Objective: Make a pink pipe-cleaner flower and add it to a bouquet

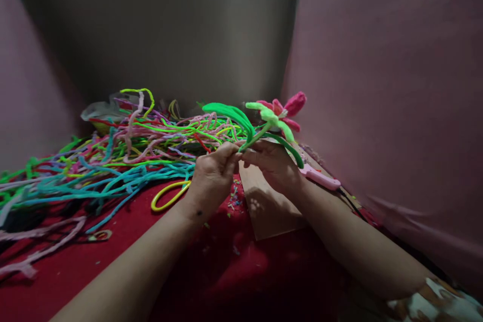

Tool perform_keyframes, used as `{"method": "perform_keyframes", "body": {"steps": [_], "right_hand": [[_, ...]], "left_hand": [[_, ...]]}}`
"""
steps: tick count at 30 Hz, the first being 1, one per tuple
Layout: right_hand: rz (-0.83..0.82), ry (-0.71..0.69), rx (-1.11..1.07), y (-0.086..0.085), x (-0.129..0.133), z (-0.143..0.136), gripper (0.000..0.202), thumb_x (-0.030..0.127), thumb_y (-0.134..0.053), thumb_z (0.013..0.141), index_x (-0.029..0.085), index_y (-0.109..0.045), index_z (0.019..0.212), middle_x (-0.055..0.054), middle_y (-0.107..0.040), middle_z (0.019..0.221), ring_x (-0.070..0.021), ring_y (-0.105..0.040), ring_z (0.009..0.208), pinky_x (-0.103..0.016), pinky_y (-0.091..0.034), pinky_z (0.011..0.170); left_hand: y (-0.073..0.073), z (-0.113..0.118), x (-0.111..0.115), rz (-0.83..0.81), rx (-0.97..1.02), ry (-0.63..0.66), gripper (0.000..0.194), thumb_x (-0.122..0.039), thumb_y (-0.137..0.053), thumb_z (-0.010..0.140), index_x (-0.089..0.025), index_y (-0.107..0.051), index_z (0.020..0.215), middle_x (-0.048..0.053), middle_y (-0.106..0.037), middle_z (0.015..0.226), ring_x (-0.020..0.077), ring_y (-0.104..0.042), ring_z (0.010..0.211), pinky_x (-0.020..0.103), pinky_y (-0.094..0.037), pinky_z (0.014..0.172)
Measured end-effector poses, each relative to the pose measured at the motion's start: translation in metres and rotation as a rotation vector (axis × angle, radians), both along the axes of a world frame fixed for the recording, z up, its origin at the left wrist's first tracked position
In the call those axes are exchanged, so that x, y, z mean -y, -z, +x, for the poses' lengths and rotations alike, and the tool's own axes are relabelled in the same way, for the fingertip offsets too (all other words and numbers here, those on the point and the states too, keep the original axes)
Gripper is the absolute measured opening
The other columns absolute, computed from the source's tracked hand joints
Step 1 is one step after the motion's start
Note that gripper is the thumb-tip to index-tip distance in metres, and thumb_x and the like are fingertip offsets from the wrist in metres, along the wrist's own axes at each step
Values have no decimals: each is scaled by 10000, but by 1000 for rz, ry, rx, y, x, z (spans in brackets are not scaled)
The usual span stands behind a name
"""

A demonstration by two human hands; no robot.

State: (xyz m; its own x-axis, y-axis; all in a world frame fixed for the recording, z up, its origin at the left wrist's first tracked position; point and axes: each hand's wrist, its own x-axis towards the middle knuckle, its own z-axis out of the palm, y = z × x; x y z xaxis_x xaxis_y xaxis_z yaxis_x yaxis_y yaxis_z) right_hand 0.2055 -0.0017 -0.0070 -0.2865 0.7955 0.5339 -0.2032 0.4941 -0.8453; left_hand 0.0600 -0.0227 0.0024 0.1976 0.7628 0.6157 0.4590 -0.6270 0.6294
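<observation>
A pipe cleaner flower [279,115] with pink petals and light green sepals leans to the upper right above my hands. Its green stem runs down to where my fingertips meet. My left hand [215,171] is closed, thumb and fingers pinching the lower end of the stem. Close against it, my right hand [273,163] also pinches the stem near the same spot. One bright green looped leaf [232,113] arches to the left from the stem; a darker green leaf [289,147] curves down over my right hand. The exact join is hidden by my fingers.
A large heap of coloured pipe cleaners [151,146] spreads across the left and back of the red cloth [211,271]. A brown board [264,216] lies under my right hand. Right of it is a pink corded tool [320,177]. Yellow-handled scissors [160,201] and small scraps lie nearby.
</observation>
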Motion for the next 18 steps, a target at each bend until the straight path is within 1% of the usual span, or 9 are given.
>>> {"method": "perform_keyframes", "body": {"steps": [2, 4, 7, 9, 13, 15, 18], "right_hand": [[22, 17, -7, 0, -1, 0, 105, 251, -650, 753, 198, -719, 812, 10, -585, 707, -118, -497, 707, -277, -402, 694], [25, 30, -38, 0, -2, 1, 107, 241, -647, 753, 202, -724, 816, 9, -591, 707, -119, -502, 706, -287, -409, 707], [-5, -48, -81, -1, -3, 2, 89, 213, -648, 747, 210, -723, 795, 13, -590, 699, -112, -498, 682, -288, -416, 687], [-11, -95, -83, -3, -5, 5, 73, 198, -648, 746, 209, -719, 757, 14, -584, 688, -106, -489, 661, -284, -414, 664], [20, -114, -69, -5, -8, 12, 45, 195, -668, 734, 205, -708, 718, 21, -565, 662, -98, -477, 644, -279, -413, 650], [0, -147, -60, -5, -8, 14, 38, 215, -667, 738, 204, -703, 736, 18, -575, 674, -96, -486, 634, -282, -423, 653], [-57, -205, -44, -4, -5, 13, 102, 268, -632, 768, 194, -691, 727, 4, -594, 694, -99, -512, 642, -283, -436, 664]], "left_hand": [[-2, 3, 1, -118, 154, 65, 178, -188, -483, 810, -178, -519, 636, -56, -441, 487, 66, -381, 433, 189, -309, 456], [-3, 7, 2, -274, 317, 143, 199, -185, -507, 794, -172, -493, 596, -62, -413, 457, 55, -339, 401, 185, -271, 407], [-5, 11, 3, -458, 563, 284, 214, -194, -554, 773, -162, -476, 577, -61, -417, 450, 44, -335, 394, 171, -250, 389], [-5, 12, 4, -547, 687, 392, 185, -192, -584, 765, -148, -506, 603, -56, -437, 472, 35, -357, 406, 160, -264, 404], [-2, 12, 5, -708, 813, 623, 147, -194, -568, 807, -127, -561, 676, -65, -419, 473, 5, -305, 357, 155, -255, 409], [0, 12, 5, -768, 852, 725, 169, -187, -528, 836, -122, -566, 685, -73, -394, 447, -2, -257, 326, 162, -258, 408], [4, 11, 3, -853, 899, 836, 194, -180, -490, 854, -115, -573, 691, -85, -356, 416, -6, -210, 301, 175, -286, 418]]}}
